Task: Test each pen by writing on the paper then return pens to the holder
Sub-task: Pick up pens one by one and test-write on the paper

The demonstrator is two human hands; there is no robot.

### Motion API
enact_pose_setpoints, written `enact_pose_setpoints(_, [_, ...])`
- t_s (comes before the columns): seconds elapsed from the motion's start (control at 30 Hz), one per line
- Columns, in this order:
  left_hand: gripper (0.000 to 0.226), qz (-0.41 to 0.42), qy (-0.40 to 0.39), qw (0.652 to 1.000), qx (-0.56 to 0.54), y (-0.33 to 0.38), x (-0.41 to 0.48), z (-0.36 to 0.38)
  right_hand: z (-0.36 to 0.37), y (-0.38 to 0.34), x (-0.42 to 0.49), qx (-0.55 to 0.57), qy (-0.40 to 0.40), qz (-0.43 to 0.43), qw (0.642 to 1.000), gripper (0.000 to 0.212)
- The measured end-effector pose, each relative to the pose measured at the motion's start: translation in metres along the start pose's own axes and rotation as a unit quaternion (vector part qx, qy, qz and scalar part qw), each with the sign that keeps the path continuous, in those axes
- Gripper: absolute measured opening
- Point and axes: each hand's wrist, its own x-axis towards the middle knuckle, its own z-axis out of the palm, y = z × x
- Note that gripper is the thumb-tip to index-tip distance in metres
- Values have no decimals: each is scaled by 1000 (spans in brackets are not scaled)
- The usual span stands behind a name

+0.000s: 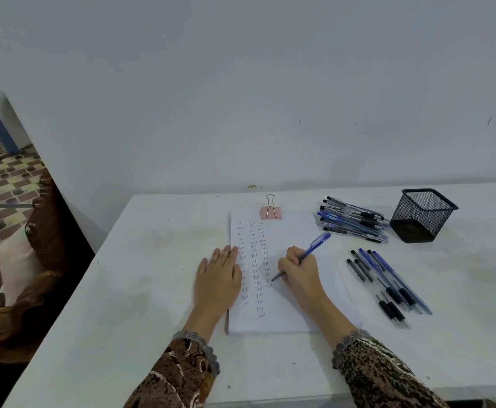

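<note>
A white paper pad lies on the table, held at the top by a pink binder clip. Three columns of small written words fill its left half. My right hand grips a blue pen with its tip touching the paper beside the third column. My left hand rests flat on the pad's left edge, fingers straight. A black mesh pen holder stands at the back right; no pen shows in it.
A heap of several blue and black pens lies between the pad and the holder. A second group of several pens lies right of the pad. The white table meets a wall at the back; its left edge drops toward brown furniture.
</note>
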Motion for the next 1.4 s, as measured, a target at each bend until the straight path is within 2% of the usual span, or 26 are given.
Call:
enact_pose_setpoints(0.07, [50, 3, -13, 1000, -16, -2, 2, -2, -4, -4, 4, 80, -5, 32, 996, 44])
enact_pose_setpoints(0.13, [50, 8, -20, 999, -27, -6, 3, -5, -4, -10, 7, 68, -8, 37, 997, 28])
enact_pose_setpoints(0.23, [48, 9, -5, 1000, -17, -13, 1, -8, -3, -13, 12, 85, 2, 53, 995, 36])
enact_pose_setpoints(0.37, [48, 3, 5, 1000, 12, -13, -2, -7, -3, -14, 11, 150, 54, 64, 985, 30])
enact_pose_setpoints(0.47, [49, 2, 5, 1000, 23, -12, -1, -4, -2, -9, 8, 49, 85, 15, 995, 30])
enact_pose_setpoints(0.57, [49, 1, 6, 1000, 29, -13, -2, -4, 0, -8, 4, -36, 84, -15, 996, 30])
enact_pose_setpoints(0.7, [48, 4, 5, 1000, 27, -12, -2, -4, 1, -10, 5, -59, 84, -17, 995, 30])
enact_pose_setpoints(0.83, [48, 5, 5, 1000, 28, -13, -1, -4, -7, -15, 11, -56, 49, 9, 997, 30])
enact_pose_setpoints(0.9, [49, 6, 3, 1000, 25, -14, -2, -4, -20, -25, 18, -98, 41, 15, 994, 28])
enact_pose_setpoints(0.97, [48, 8, 4, 1000, 25, -13, -2, -4, -42, -40, 25, -209, 50, -3, 977, 22])
enact_pose_setpoints(1.07, [49, 9, 2, 1000, 29, -14, -2, -3, -86, -57, 37, -368, 82, -2, 926, 14])
enact_pose_setpoints(1.17, [57, 7, 0, 1000, 29, -14, -2, -3, -127, -56, 43, -456, 98, 54, 883, 26])
enact_pose_setpoints(1.23, [57, 4, 1, 1000, 27, -14, -1, -3, -146, -52, 42, -502, 86, 76, 857, 23])
enact_pose_setpoints(1.33, [49, 0, 4, 999, 33, -14, -1, -2, -160, -47, 36, -566, 22, 105, 817, 22])
enact_pose_setpoints(1.4, [49, -2, 8, 999, 33, -13, -2, -3, -164, -45, 37, -580, -2, 116, 807, 18])
